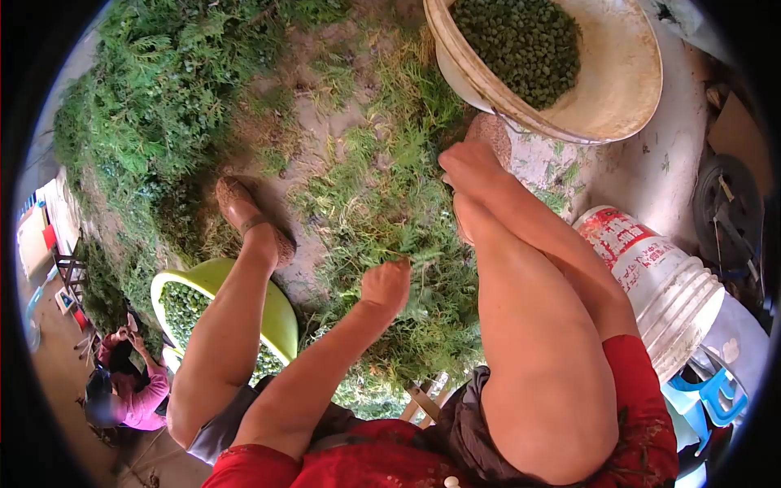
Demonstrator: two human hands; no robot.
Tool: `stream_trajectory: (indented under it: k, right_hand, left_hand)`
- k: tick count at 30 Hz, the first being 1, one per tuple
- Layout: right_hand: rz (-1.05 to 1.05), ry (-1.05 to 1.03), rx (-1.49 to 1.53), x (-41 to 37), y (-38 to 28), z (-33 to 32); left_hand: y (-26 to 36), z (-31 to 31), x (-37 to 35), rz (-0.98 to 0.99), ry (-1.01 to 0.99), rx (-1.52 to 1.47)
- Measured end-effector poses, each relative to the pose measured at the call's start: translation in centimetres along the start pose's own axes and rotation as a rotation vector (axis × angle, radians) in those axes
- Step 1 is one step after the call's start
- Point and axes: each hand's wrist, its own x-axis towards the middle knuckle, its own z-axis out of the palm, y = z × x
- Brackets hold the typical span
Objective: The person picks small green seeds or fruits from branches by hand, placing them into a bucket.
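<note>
My left hand (386,283) is closed, low over the strewn greenery between my legs. From its fingers sticks out a feathery evergreen sprig (425,257). My right hand (472,165) is curled into a fist in front of my right shoe (491,134), just below the white bucket (626,110). What it holds, if anything, is hidden. Small green cone-like fruits (521,49) fill the bottom of that bucket. Loose evergreen cuttings (399,191) cover the ground around both hands.
A tall heap of evergreen branches (154,106) rises at the left. Beside my left leg stands a lime-green basin (281,317) with more green fruits. White stacked buckets (651,276) lie at the right, near a black wheel (724,211). Another person (142,398) sits at the far left.
</note>
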Motion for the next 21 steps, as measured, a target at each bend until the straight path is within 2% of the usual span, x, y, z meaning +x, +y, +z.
stream_trajectory:
  k: [1,3,4,5,7,9,11,12,13,16,17,19,21]
  right_hand:
    - [0.001,-0.015,0.006,0.2,-0.1,0.7]
    - [-0.035,-0.03,-0.126,1.1,0.0,2.0]
    - [-0.037,-0.102,-0.148,1.3,-0.3,1.8]
    - [-0.036,-0.102,-0.147,1.4,-0.4,1.3]
    - [-0.017,-0.214,-0.148,1.6,-0.8,-0.2]
    - [-0.009,-0.18,-0.094,1.6,-0.1,-0.1]
    - [0.0,-0.15,-0.039,1.5,0.2,0.3]
    - [-0.024,-0.159,-0.063,1.3,0.2,0.3]
    - [-0.044,-0.17,-0.086,1.1,0.0,0.2]
    - [-0.032,-0.219,-0.147,1.3,-1.0,0.7]
    - [-0.03,-0.221,-0.146,1.4,-1.0,0.8]
    - [-0.053,-0.24,-0.083,1.7,-0.7,0.9]
    - [-0.045,-0.196,-0.024,1.4,-0.1,1.3]
  left_hand:
    - [0.2,-0.3,0.1,0.002,-0.013,-0.008]
    - [0.8,-1.6,0.0,0.156,-0.292,0.111]
    - [2.1,-3.7,0.2,0.033,-0.477,0.015]
    - [2.5,-3.2,0.2,0.034,-0.477,0.017]
    - [3.2,-2.9,-0.2,0.169,-0.438,0.144]
    - [3.8,-3.0,-0.3,0.15,-0.388,0.124]
    - [4.0,-3.4,0.0,0.186,-0.124,0.098]
    - [4.0,-4.2,0.2,0.176,-0.108,0.087]
    - [4.0,-4.1,0.5,0.182,-0.113,0.085]
    - [3.5,-1.6,1.9,0.41,-0.534,0.353]
    - [3.3,-0.9,1.9,0.412,-0.536,0.353]
    - [3.4,-1.1,1.4,0.302,-0.471,-0.068]
    - [3.2,-0.1,1.8,0.371,-0.327,0.014]
